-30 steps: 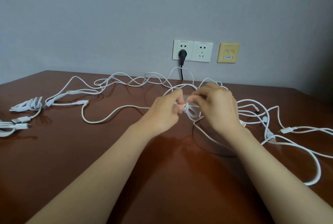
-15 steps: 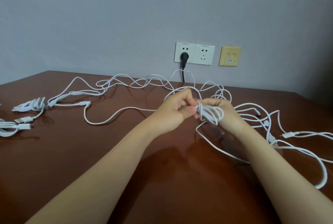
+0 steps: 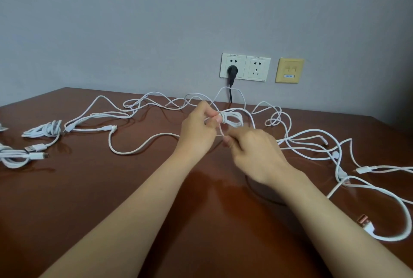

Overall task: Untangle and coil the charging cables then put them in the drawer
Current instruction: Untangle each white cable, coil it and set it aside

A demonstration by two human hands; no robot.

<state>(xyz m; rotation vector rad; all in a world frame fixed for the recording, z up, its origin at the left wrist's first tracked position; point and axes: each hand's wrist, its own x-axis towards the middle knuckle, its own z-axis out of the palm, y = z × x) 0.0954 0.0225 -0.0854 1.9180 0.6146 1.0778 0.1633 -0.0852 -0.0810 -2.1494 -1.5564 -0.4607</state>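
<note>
While the left hand (image 3: 199,132) pinches a small white coil (image 3: 233,119) just above the middle of the tabletop (image 3: 111,188), the right hand (image 3: 254,152), fingers curled, pinches the strand (image 3: 220,131) that drops from that coil. Winding one charging cable looks to be the step in hand, perhaps mid-task. Two wound bundles (image 3: 43,130) lie at the left, and loose cables (image 3: 312,141) sprawl to the right and along the far edge. The next move likely calls for drawing free slack and laying another loop on the coil without dragging crossed strands along. No drawer is in view.
</note>
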